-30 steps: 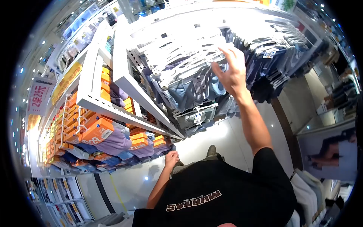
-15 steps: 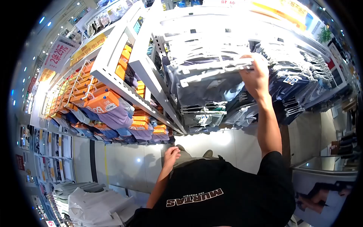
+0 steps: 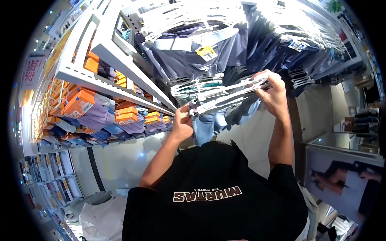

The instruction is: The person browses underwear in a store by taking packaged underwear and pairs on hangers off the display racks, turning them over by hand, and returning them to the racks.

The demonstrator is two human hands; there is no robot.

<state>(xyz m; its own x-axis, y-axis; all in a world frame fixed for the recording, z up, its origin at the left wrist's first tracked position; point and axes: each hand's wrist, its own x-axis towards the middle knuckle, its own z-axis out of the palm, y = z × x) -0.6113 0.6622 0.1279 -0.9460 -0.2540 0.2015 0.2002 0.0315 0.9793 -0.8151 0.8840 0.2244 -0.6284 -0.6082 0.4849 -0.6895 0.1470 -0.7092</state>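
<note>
Between my two hands I hold white hangers (image 3: 233,93) with a light-blue garment (image 3: 207,124) and darker cloth hanging below them. The fingers of my right hand (image 3: 274,96) are wrapped round the hangers' right end. At the left end, my left hand (image 3: 183,125) pinches the hangers and the garment's edge. Just beyond, grey-purple garments (image 3: 173,60) hang on the rack, one bearing a yellow tag (image 3: 206,53). Under them is a lower row of hangers (image 3: 197,85), partly covered by the ones in my hands.
Orange-tagged packs (image 3: 78,102) hang on the shelf to the left, behind a white metal frame (image 3: 104,52). More dark garments (image 3: 277,50) fill the rack's right side. White clothing (image 3: 100,217) lies at lower left, and a picture panel (image 3: 341,176) stands at right.
My right hand has brought the hangers away from the rack, down toward my body. My left hand has come up from my side and taken their left end. The view has shifted.
</note>
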